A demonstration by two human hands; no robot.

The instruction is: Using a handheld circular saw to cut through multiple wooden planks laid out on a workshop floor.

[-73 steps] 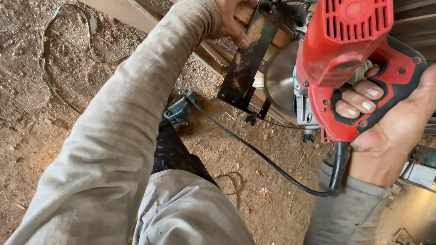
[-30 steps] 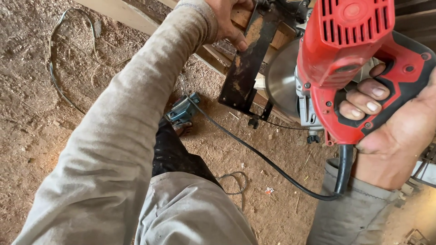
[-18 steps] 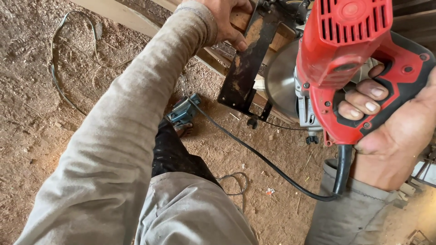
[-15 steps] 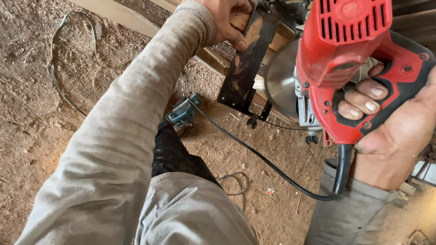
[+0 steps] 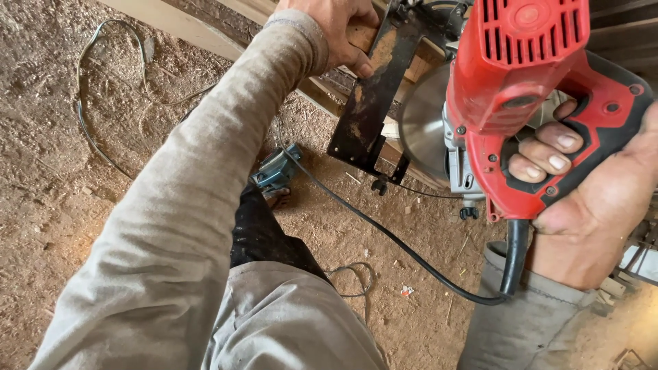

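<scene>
Fingers (image 5: 548, 151) of the right hand (image 5: 589, 205) clamp the red circular saw (image 5: 521, 89) handle (left hand (image 5: 336, 27) grips wood (image 5: 418, 65)).

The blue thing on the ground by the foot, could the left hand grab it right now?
Probably not right away. The left hand is stretched out and gripping the wood piece up at the saw's base plate. The blue thing lies low on the dirt, with nothing covering it, so the hand must let go first.
</scene>
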